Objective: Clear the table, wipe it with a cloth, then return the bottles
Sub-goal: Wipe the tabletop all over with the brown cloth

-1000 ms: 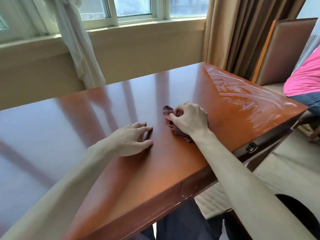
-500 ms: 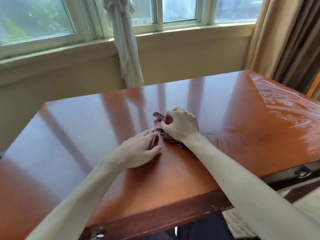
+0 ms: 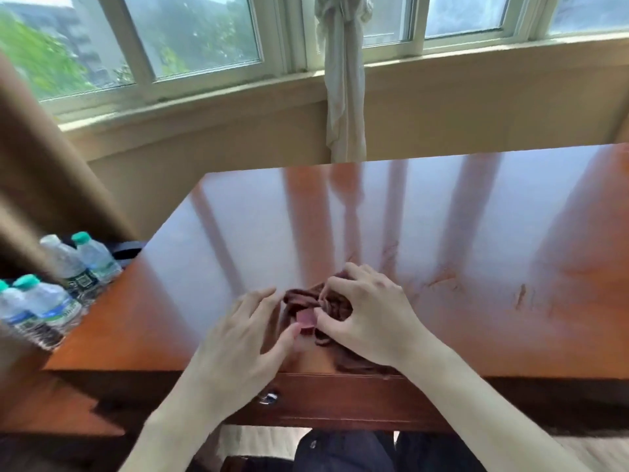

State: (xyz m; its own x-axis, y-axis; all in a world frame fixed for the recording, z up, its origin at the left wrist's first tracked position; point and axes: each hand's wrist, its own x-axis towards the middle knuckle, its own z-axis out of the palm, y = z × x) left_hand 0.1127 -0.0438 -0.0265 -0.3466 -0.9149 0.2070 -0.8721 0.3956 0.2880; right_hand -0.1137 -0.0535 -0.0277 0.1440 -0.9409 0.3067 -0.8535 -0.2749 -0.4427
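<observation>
Your right hand [image 3: 369,315] sits over the bunched dark brown cloth [image 3: 303,298] near the near edge of the worktop [image 3: 442,233], its fingers [image 3: 335,284] curled into the folds and gripping them. The cloth spreads under that hand and trails back toward your wrist, reaching the worktop's near edge. A small pink tag [image 3: 306,318] shows on the cloth between your two hands. Your left hand [image 3: 245,338] lies just left of the cloth with its fingers [image 3: 262,298] straight and spread; the thumb tip touches the cloth's edge beside the pink tag, and the hand holds nothing.

The bottles [image 3: 58,287] stand in a group off the worktop, beyond its left edge, four with green caps showing, well apart from the cloth. A brown curtain [image 3: 41,172] hangs just behind them. Beyond the far edge of the worktop a knotted white curtain [image 3: 343,80] hangs below the window [image 3: 204,32].
</observation>
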